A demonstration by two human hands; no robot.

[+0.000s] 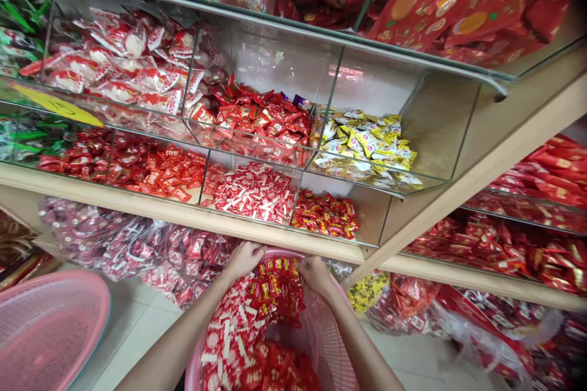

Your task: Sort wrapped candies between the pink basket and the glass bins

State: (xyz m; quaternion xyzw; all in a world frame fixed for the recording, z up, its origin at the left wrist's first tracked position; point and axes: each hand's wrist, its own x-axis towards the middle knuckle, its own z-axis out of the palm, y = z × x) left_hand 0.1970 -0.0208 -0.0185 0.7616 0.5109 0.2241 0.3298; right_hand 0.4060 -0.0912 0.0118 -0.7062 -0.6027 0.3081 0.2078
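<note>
Both my hands reach into a pink plastic basket [328,342] held low in front of me. My left hand [244,258] and my right hand [314,274] are closed on the top edge of a clear bag of small red wrapped candies [275,293], one hand at each side. Beside it in the basket lies a bag of red-and-white candies [227,333], and more red candies [279,369] lie at the bottom. Just above my hands is the lowest shelf bin of small red candies [326,215].
Glass-divided shelf bins hold red-and-white candies [257,192], red candies [261,117], yellow-and-white candies [367,143] and white-and-red packets [119,61]. Bags of sweets [137,244] lie on the floor under the wooden shelf edge [229,223]. A second pink basket [46,324] sits at the lower left.
</note>
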